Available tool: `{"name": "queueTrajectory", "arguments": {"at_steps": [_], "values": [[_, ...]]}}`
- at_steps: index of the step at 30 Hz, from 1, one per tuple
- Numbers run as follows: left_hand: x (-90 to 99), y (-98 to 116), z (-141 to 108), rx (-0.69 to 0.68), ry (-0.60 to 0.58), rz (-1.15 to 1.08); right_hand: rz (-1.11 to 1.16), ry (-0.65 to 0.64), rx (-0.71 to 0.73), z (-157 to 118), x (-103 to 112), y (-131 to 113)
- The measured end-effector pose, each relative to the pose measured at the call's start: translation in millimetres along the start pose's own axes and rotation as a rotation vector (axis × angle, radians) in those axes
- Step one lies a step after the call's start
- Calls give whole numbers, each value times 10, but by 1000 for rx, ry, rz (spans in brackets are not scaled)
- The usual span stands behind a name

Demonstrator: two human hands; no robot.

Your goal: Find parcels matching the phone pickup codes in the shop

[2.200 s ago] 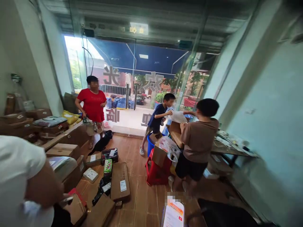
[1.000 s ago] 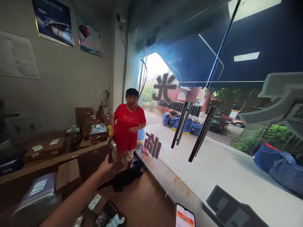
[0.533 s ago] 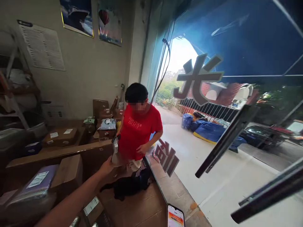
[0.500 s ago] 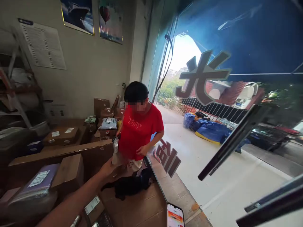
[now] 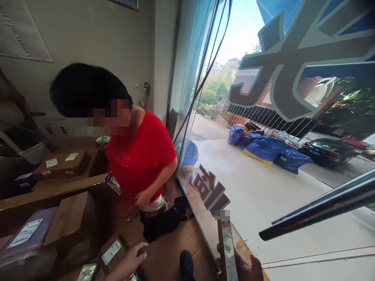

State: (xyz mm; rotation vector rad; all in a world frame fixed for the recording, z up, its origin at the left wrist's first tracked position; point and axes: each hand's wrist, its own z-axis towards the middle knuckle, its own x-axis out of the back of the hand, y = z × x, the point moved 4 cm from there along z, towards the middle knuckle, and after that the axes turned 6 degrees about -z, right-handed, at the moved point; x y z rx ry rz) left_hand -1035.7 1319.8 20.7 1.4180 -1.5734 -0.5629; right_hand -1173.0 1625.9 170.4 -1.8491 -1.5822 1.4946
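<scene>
My left hand (image 5: 134,255) is low in the middle with its fingers stretched and nothing in them. Close beside it is a small brown cardboard box (image 5: 113,249) with a white label. My right hand (image 5: 249,267) grips a smartphone (image 5: 227,249) at the bottom right, tilted so that it shows almost edge-on; the fingers wrap behind it. In front of me stands a person in a red shirt (image 5: 140,156), bent forward. A small clear plastic packet (image 5: 113,184) is at that person's side, and whether a hand grips it is hard to see.
A black animal, perhaps a dog (image 5: 164,224), lies by the glass wall (image 5: 187,117). On the left are a large open carton (image 5: 52,191), a purple parcel (image 5: 32,230) and several boxes (image 5: 63,162). My dark shoe (image 5: 186,265) shows below. A door handle (image 5: 316,207) juts in right.
My left arm, stretched toward the person before, has drawn back and down. The phone has risen and turned from screen-on to edge-on. The person appears closer and further left.
</scene>
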Motion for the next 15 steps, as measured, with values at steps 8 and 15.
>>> {"name": "queueTrajectory", "arguments": {"at_steps": [8,15], "values": [[-204,600,646,39,1,-160,154,-112,-220,683,-413,-400],[-343,938,1566,130,88,-287,304,-91,-400,1850,-498,-872]]}}
